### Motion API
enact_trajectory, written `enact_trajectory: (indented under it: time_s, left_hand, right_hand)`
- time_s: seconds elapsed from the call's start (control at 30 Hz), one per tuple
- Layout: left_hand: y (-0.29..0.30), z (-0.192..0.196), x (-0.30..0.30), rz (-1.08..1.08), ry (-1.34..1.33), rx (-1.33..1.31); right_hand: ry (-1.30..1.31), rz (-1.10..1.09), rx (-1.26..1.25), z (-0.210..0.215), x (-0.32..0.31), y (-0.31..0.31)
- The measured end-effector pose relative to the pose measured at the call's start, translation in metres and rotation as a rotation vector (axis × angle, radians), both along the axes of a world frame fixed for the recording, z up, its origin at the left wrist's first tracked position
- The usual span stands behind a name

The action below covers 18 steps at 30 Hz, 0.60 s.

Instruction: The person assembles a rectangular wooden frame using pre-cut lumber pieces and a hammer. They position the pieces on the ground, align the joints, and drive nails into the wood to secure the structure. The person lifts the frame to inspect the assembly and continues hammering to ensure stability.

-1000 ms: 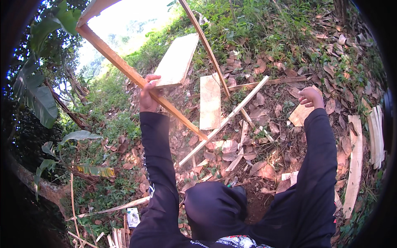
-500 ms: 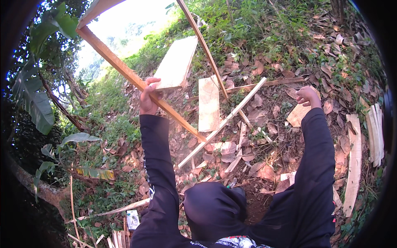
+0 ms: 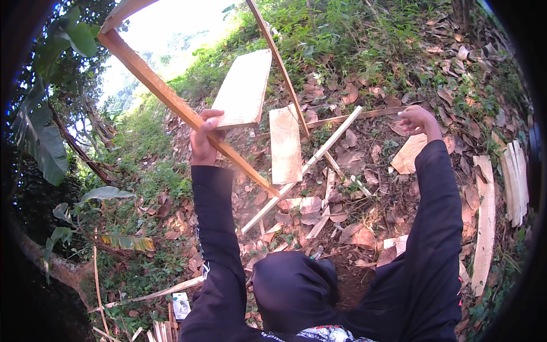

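Note:
My left hand (image 3: 206,137) is wrapped round a slanting wooden post (image 3: 154,85), part of a frame of rough timber. Its fingertips lie by the lower left corner of a wide pale board (image 3: 245,91); I cannot tell whether they touch it. A second post (image 3: 279,60) slopes down on the right of this board. Below stands a narrower board (image 3: 286,145), beside a long pale stick (image 3: 325,154) lying slantwise at the foot of the first post. My right hand (image 3: 417,119) is raised apart from the frame, fingers curled; anything in them is too small to make out.
A short board piece (image 3: 409,155) lies on leaf litter below my right hand. Long slabs (image 3: 484,228) and stacked strips (image 3: 514,185) lie at the right. Wood offcuts (image 3: 162,330) and a small white packet (image 3: 181,306) are at the lower left, near broad-leaved plants (image 3: 43,142).
My right hand has shifted slightly left and up, its fingers now pointing more to the left. The left hand keeps its grip on the post, and the view has shifted a little.

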<state>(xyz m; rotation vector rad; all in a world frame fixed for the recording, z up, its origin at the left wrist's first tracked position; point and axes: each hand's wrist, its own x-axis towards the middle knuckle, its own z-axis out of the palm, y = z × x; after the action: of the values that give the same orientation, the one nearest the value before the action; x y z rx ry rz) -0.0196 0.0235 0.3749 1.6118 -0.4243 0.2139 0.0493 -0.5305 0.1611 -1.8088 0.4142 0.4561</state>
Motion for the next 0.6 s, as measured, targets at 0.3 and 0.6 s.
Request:
enact_trajectory:
  time_s: [0.3,0.6]
  left_hand:
    - [-0.108,-0.015,-0.068,0.009,0.111,0.275]
    - [-0.262,-0.121,-0.095,-0.366,-0.2,0.711]
  right_hand:
    - [-0.518,0.306,0.42,0.095,-0.114,0.12]
    - [-0.365,-0.14,0.839,-0.024,-0.233,0.095]
